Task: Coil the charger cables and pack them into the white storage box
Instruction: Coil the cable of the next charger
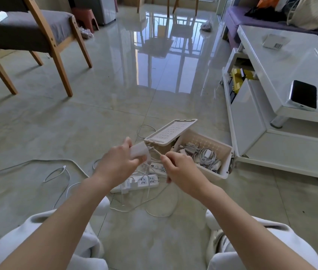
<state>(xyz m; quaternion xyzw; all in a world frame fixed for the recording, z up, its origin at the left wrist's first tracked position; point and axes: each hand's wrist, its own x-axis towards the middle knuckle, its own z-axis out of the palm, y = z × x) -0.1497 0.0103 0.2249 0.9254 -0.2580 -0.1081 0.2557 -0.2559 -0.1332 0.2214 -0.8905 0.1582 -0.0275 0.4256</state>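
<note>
**Two hands hold a charger and its cable over a floor strewn with leads**

The left hand (119, 162) has its grip closed round a white charger block (139, 151); its fingers cover much of the block. The right hand (181, 172) pinches the thin white cable (157, 152) that leaves the block's end, in a narrow grip. Where the cable runs below that hand is hidden.

Just beyond the hands, the white storage box (229, 162) sits on the tiled floor (115, 94) with its perforated lid (170, 131) tilted up at the left end. Coiled cables and adapters (205, 155) lie inside, too tangled to count. The hands hide the box's near-left corner.

Below the hands, a white power strip (144, 182) lies on the floor, with a second strip (158, 168) mostly covered by the right hand. Loose white cables (56, 172) loop across the tiles to the left and between the person's knees, which are cut off at the bottom edge.

The box's right end lies close to a low white bench (283, 61), where a phone (303, 95) rests near the front edge. A wooden chair (37, 36) stands well apart at upper left, and open floor stretches ahead.
</note>
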